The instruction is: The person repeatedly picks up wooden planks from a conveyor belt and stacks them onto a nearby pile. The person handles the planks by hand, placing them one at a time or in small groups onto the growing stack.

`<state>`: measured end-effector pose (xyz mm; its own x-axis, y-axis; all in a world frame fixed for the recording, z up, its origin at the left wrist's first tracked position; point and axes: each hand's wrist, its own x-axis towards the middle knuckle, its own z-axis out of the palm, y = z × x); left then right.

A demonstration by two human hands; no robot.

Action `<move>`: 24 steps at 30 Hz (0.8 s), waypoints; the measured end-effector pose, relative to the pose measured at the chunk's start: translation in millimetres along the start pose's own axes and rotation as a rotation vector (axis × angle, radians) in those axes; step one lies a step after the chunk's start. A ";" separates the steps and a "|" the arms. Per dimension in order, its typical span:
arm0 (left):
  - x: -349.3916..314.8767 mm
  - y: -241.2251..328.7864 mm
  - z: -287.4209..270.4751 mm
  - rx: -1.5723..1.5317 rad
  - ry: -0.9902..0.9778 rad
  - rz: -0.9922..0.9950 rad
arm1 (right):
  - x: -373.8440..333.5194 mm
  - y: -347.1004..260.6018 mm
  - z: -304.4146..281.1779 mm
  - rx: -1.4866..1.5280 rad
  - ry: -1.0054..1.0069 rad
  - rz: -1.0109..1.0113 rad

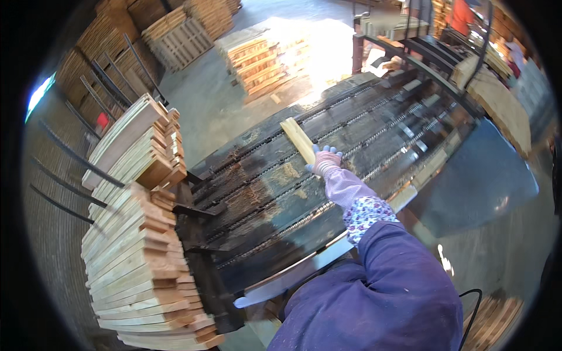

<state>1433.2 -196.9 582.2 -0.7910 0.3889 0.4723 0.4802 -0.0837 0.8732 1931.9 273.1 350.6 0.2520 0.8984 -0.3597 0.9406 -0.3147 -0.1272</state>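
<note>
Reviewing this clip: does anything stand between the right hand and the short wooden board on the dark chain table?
Nothing visible does. The right hand is at the near end of the board, with no other object between them on the table.

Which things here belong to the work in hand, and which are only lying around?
Likely in the work:
- gloved right hand
- loose board it touches
- dark chain table beneath
- probably boards piled at left

Apparently lying about:
- sunlit wood stack on the floor
- slatted stack farther left
- wood pieces, lower right
</note>
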 end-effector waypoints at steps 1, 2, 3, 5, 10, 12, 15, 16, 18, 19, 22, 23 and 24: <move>-27.5 30.3 19.4 -0.106 -0.020 -0.016 | 15.5 1.5 4.6 -0.032 0.090 -0.028; -53.1 56.0 44.4 -0.221 -0.055 -0.034 | 33.6 9.1 3.6 -0.071 0.031 -0.075; -77.6 84.7 64.6 -0.344 -0.109 -0.054 | 42.8 8.4 -2.3 -0.104 -0.031 -0.137; -109.4 123.7 98.5 -0.629 -0.271 -0.136 | 62.7 9.5 -5.2 0.061 -0.023 -0.181; -170.6 151.1 254.7 -0.965 -0.801 -0.735 | 100.1 5.0 -8.3 1.663 -0.711 -0.055; -199.9 114.8 333.5 -0.813 -0.654 -1.044 | 54.1 30.5 -2.1 1.933 -0.959 -0.161; -233.3 77.1 428.6 -0.211 -0.902 -0.839 | -9.8 75.8 -6.2 1.891 -1.118 -0.410; -251.9 64.4 456.2 -0.112 -1.004 -0.814 | -25.8 81.5 -4.2 1.884 -1.305 -0.216; -291.5 32.3 498.3 0.133 -1.269 -0.756 | -27.2 95.4 45.1 1.838 -1.158 -0.134; -317.6 -17.5 509.9 0.378 -1.458 -0.264 | -3.9 99.6 102.2 1.848 -1.123 -0.144; -320.2 -10.7 491.5 0.379 -1.310 -0.374 | -24.4 106.6 29.4 1.593 -0.729 -0.371; -317.5 -13.7 478.8 0.351 -1.244 -0.351 | -23.8 102.7 9.1 1.551 -0.685 -0.465; -301.0 -10.7 465.3 0.318 -1.222 -0.388 | -30.7 86.5 -26.6 1.548 -0.579 -0.558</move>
<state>1842.6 113.8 374.6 -0.1275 0.9246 -0.3591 0.5015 0.3724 0.7809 2011.5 226.4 375.3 -0.4311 0.8841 -0.1803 -0.2754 -0.3192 -0.9068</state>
